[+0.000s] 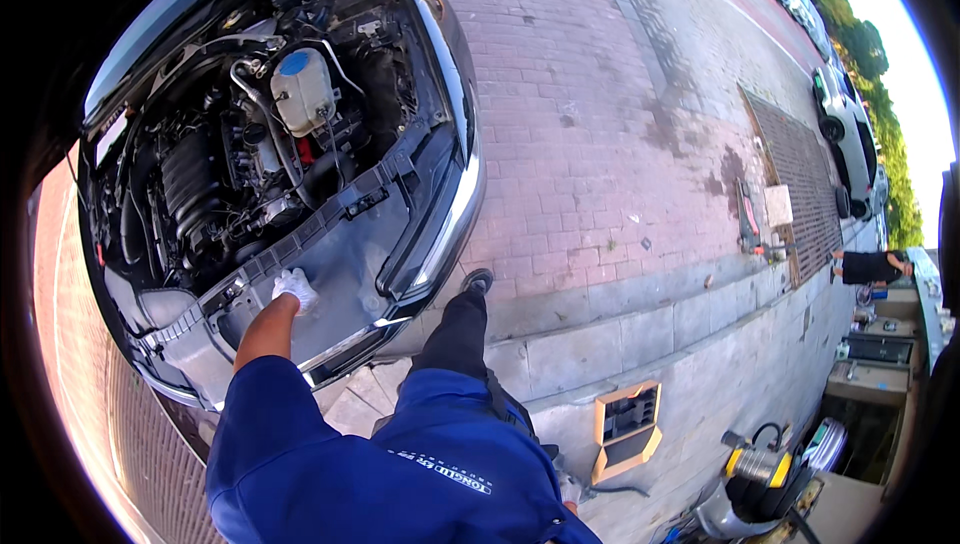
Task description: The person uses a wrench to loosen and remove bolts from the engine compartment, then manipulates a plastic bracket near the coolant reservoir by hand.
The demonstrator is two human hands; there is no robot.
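My left hand (295, 289), in a white glove, rests on the grey panel (345, 264) at the front of a dark car with its bonnet up. It holds nothing that I can see. Beyond it lies the engine bay, with a black ribbed engine cover (190, 176) and a pale coolant tank (303, 92) with a blue cap. Low beside my body, a small part of my right hand (570, 489) shows past the blue jacket; its fingers are hidden. Near it a short dark hose-like piece (620, 490) sticks out, and I cannot tell whether the hand touches it.
An orange-edged tool case (628, 429) lies unfolded on the concrete to the right. A yellow and black machine (760, 464) stands at the lower right. A red floor jack (748, 219) is near a metal grate (795, 184). Another person (872, 267) is at the far right.
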